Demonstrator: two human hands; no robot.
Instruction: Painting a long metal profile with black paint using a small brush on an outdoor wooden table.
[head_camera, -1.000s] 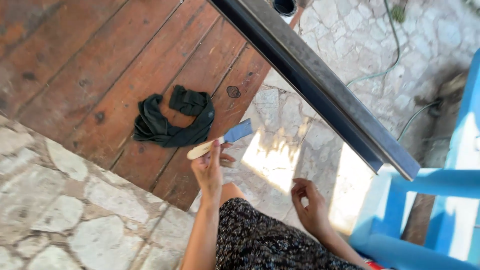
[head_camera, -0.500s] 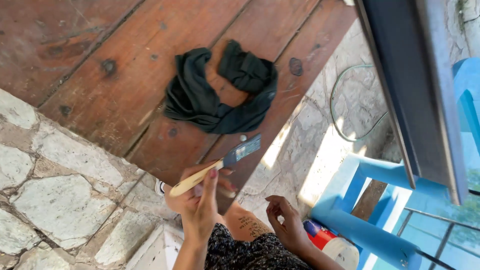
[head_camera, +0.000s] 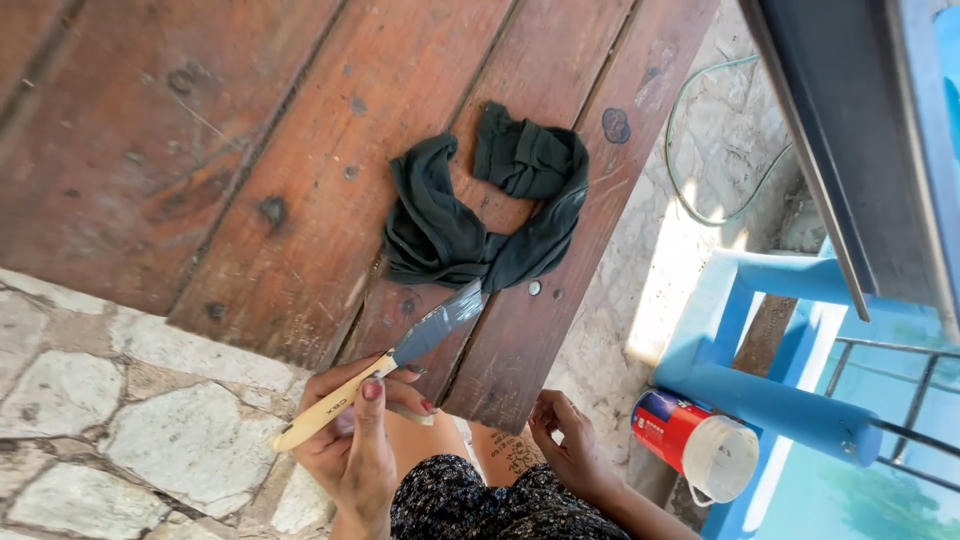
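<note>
Your left hand (head_camera: 352, 440) is closed round the pale wooden handle of a paintbrush (head_camera: 385, 378), its bristle tip resting on the reddish wooden boards (head_camera: 250, 150) just below a crumpled dark cloth (head_camera: 480, 215); your forearm runs out of frame at the bottom. Your right hand (head_camera: 566, 445) hangs loosely curled and holds nothing, near the board's end, its wrist cut off below. Item partly seen: a red can with white lid (head_camera: 695, 445), tucked by blue furniture (head_camera: 760, 400) whose full shape is out of view.

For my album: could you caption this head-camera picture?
Left hand holds a wooden-handled paintbrush over reddish boards near a dark cloth; right hand empty.
</note>
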